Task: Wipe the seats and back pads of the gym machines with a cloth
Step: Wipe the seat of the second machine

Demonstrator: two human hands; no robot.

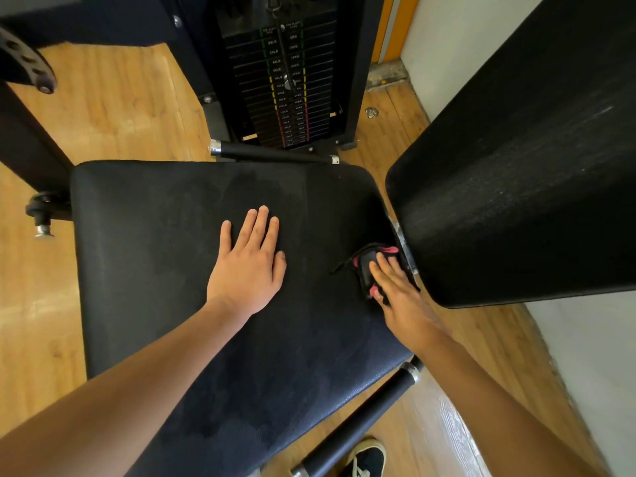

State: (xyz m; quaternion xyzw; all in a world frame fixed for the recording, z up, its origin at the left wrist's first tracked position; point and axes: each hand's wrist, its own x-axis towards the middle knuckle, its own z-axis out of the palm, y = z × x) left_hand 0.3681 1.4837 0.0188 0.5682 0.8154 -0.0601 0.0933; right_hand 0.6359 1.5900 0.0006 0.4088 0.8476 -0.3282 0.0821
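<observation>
A wide black seat pad [165, 256] fills the middle of the view, with damp streaks on its surface. My left hand [249, 263] lies flat on the seat's centre, fingers straight and spread. My right hand [395, 287] presses a dark cloth with pink edging [364, 261] onto the seat's right edge, fingers straight on top of it. The cloth sits right at the gap below the black back pad [523, 173], which rises at the right. Part of the cloth is hidden under my fingers.
A weight stack [285, 87] with labelled plates stands behind the seat. Black handle bars [272, 153] run along the seat's far edge and near right corner [364, 421]. Machine frame parts stand at the left. Wooden floor surrounds everything; a shoe [368, 457] shows at the bottom.
</observation>
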